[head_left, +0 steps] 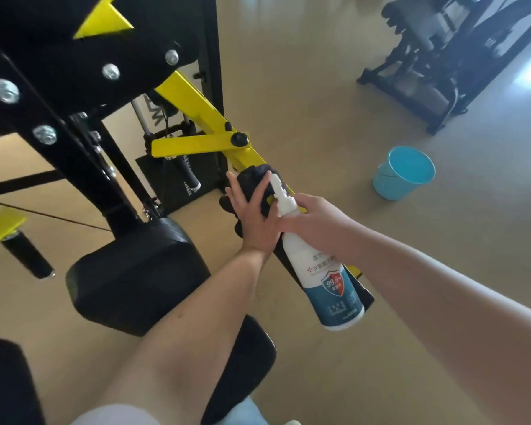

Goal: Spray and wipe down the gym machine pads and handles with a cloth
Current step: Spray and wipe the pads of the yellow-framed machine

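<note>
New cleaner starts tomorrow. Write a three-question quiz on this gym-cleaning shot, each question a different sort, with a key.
1. True or false: the left hand presses a dark cloth on the yellow machine arm.
2. The right hand holds: A) a brush B) a white spray bottle C) a sponge
3. Fill in: the blue ___ stands on the floor.

Key: 1 true; 2 B; 3 bucket.
</note>
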Available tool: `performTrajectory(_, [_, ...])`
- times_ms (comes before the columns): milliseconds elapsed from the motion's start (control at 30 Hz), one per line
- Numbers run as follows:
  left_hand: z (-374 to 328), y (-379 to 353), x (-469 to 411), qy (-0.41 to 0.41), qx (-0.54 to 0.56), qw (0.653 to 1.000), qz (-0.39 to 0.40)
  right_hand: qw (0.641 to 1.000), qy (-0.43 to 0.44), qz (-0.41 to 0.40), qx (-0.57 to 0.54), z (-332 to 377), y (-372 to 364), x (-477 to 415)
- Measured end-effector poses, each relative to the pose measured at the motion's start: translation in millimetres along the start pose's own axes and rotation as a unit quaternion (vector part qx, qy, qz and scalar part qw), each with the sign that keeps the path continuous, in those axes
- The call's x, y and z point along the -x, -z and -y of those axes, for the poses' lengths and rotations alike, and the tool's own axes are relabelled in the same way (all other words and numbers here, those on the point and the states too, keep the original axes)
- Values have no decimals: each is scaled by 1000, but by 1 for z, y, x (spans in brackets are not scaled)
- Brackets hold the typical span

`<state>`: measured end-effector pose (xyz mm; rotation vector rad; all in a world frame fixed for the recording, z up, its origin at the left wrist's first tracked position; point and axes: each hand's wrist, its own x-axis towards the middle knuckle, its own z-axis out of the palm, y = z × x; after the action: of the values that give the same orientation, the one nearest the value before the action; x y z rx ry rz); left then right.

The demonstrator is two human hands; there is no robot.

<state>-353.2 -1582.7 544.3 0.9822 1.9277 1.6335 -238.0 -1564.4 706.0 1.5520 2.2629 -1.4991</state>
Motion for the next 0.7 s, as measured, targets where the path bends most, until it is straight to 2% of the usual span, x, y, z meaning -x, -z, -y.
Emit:
performTrajectory(233, [-5, 17, -48, 68, 97, 992, -35, 999, -15, -19, 25, 24, 5, -25])
performTrajectory(300, [-6, 17, -50, 66, 94, 993, -34, 999, -14, -27, 18, 24, 9, -25])
performTrajectory(400, [-7, 13, -36, 63, 81, 995, -21, 999, -6, -33, 2, 20, 13, -17])
performTrajectory(500, [-16, 5, -13, 95, 104, 990, -11, 1000, 5, -29, -10, 12, 13, -5])
performTrajectory(700, [-23, -22, 56, 100, 128, 987, 11, 999, 24, -21, 13, -8, 16, 25])
